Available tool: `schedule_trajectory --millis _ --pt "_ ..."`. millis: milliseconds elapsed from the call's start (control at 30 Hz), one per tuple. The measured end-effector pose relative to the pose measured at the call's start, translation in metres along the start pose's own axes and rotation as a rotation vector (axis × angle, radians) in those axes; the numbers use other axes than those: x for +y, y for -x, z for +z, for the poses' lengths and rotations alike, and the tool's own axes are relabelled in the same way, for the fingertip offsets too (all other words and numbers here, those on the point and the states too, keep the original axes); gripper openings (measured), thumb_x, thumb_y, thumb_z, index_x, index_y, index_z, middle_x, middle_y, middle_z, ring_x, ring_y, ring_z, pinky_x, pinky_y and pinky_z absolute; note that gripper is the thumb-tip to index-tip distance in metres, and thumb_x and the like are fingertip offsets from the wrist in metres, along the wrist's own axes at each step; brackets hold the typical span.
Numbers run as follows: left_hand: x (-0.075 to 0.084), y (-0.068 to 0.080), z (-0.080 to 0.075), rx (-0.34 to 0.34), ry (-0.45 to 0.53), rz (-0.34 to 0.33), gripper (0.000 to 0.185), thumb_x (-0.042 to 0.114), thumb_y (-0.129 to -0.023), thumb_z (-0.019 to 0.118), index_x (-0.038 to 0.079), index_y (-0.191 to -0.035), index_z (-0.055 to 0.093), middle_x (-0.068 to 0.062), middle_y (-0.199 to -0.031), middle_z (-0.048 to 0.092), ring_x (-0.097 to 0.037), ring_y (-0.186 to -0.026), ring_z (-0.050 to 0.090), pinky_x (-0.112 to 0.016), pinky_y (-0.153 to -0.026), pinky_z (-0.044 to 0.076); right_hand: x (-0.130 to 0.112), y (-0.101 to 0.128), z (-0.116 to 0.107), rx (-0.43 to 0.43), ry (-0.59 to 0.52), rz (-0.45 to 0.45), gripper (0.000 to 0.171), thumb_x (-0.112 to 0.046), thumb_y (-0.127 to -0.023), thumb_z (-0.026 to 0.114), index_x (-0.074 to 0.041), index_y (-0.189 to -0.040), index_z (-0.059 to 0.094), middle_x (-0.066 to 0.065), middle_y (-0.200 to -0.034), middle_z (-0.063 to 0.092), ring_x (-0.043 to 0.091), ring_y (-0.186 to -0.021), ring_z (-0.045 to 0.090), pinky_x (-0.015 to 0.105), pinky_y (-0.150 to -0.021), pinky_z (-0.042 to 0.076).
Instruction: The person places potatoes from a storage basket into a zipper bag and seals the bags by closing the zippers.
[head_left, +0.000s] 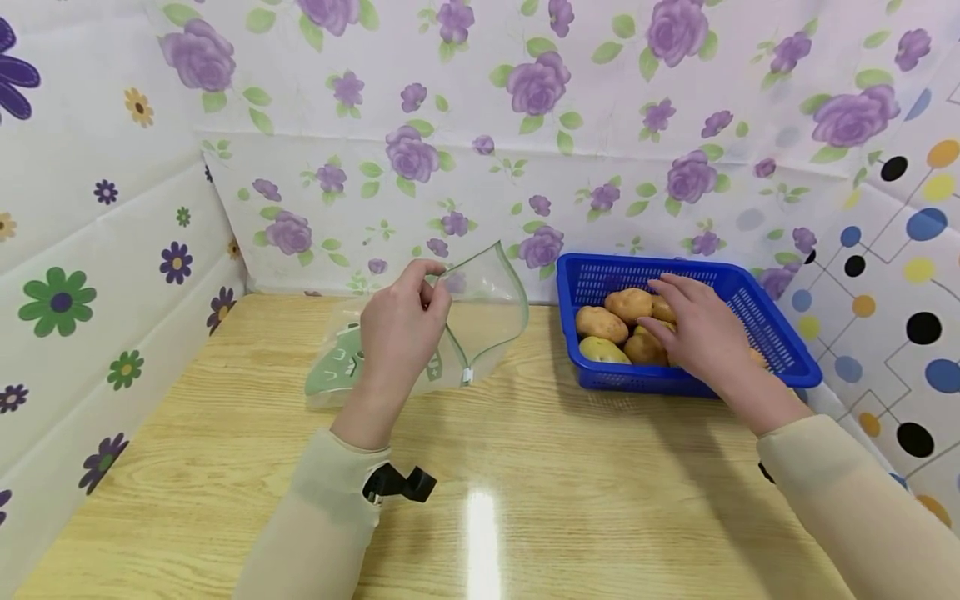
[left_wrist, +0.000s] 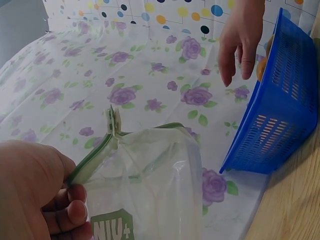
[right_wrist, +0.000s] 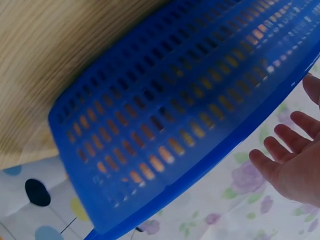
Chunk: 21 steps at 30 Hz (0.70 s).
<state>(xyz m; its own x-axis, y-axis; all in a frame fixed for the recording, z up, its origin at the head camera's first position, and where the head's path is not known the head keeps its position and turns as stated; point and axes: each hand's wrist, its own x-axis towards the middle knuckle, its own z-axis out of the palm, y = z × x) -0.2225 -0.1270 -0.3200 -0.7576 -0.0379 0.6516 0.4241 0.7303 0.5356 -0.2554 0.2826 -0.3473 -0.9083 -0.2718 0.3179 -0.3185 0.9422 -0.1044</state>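
Note:
My left hand (head_left: 401, 333) pinches the green-edged mouth of a clear zip bag (head_left: 487, 321), whose opening gapes to the right. Green printing shows on the bag, and a small slider sits on its zip. In the left wrist view the left hand (left_wrist: 40, 195) grips the bag's (left_wrist: 155, 175) edge between thumb and fingers. Over a blue basket (head_left: 637, 382) of potatoes (head_left: 602, 323) hovers my right hand (head_left: 701, 329), its fingers spread loosely. The right wrist view shows this hand (right_wrist: 295, 160) with nothing in it, beside the basket's (right_wrist: 200, 170) rim.
The basket stands at the back right of the wooden table (head_left: 525, 483), close to the flowered back sheet (head_left: 450, 175). A dotted sheet (head_left: 892, 275) bounds the right side, and another flowered sheet (head_left: 97, 250) the left.

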Motion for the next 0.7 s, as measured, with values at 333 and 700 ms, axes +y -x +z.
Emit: schedule_trajectory --millis 333,700 --pt "-0.001 -0.001 -0.001 0.002 0.015 -0.009 0.025 0.01 -0.103 0.061 0.006 -0.122 0.077 -0.001 -0.072 0.066 -0.021 -0.052 0.053 -0.037 -0.051 0.036 0.033 -0.009 -0.002 -0.074 -0.001 0.095 0.079 -0.046 -0.111 0.065 -0.001 -0.17 0.037 0.03 -0.172 0.032 0.058 -0.155 0.028 0.077 -0.12 0.027" --pt "-0.001 -0.002 -0.003 -0.026 0.05 -0.03 0.026 0.011 -0.106 0.059 0.006 -0.125 0.076 -0.001 -0.071 0.065 -0.02 -0.05 0.049 -0.037 -0.05 0.033 0.059 -0.009 0.003 -0.132 -0.062 0.205 0.099 -0.07 -0.107 0.054 -0.001 -0.172 0.029 0.036 -0.172 0.026 0.063 -0.154 0.023 0.082 -0.115 0.027"
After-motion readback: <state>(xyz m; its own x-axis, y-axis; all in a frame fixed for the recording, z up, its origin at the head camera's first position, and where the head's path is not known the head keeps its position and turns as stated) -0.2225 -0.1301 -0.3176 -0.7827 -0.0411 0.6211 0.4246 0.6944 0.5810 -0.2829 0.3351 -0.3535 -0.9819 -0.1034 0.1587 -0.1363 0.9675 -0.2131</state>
